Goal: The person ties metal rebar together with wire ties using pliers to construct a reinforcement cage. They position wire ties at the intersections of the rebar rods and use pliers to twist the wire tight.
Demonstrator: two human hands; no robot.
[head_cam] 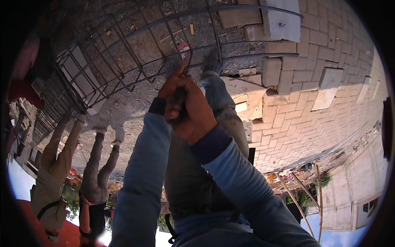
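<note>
My right hand [199,112] is closed around a dark tool handle [179,100]; the tool's kind cannot be told. Just left of it and partly overlapping it, my left hand [171,85] has a finger extended up toward the bars. Whether it grips anything is hidden. Both hands are at the near lower edge of a rebar cage [140,66], made of long ribbed bars with bent square stirrups. My shoes show dimly under the bars. A pink and white packet [180,46] lies on the ground behind the cage bars.
Herringbone paving [308,102] spans the right, with loose blocks and a grey concrete block [282,21] near the bar ends. A broken slab [247,92] lies beside my leg. More rebar cages [47,115] and a pale block [83,74] are at left, near two people [95,173].
</note>
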